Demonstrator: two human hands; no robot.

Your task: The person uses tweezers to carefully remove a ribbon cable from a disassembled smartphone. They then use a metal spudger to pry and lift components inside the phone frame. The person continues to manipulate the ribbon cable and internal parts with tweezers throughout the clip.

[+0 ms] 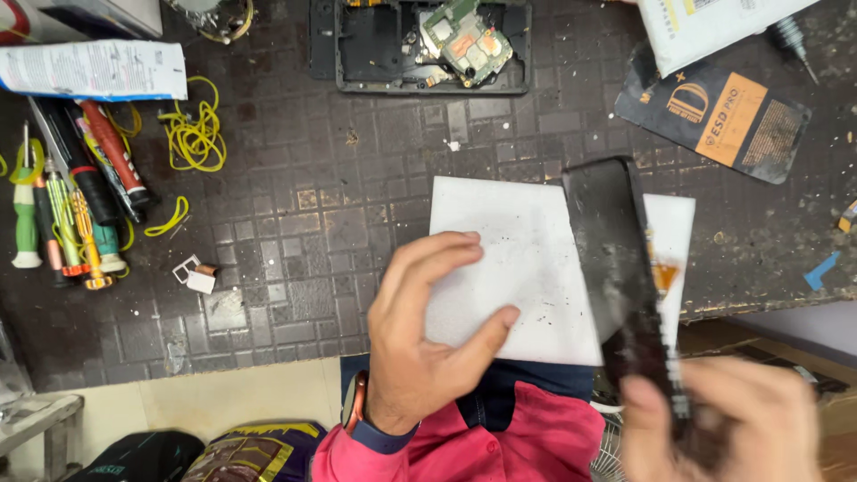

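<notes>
left hand [420,344]: fingers spread and resting flat on the white sheet [518,268], thumb hooked over its near edge, pressing it rather than gripping; watch on the wrist, pink sleeve below.
right hand [723,419]: blurred, bottom right, fingers wrapped round the near end of the dark flat panel [616,259].
dark flat panel: long black glossy slab, looks like a phone screen or back cover, tilted up on edge, rising from the right hand across the right part of the white sheet; far end near the sheet's top edge.
white sheet: square white pad speckled with dark bits, lying at the near edge of the dark tiled mat [295,223], partly overhanging it.
opened phone frame [420,45]: top centre, green circuit board inside, well apart from both hands.
screwdrivers [67,214]: bunched at far left beside pens and yellow wire [195,134].
black and orange pouch [714,112]: upper right, next to a white packet.
small white tray piece [195,275]: left of the left hand, on the mat.
</notes>
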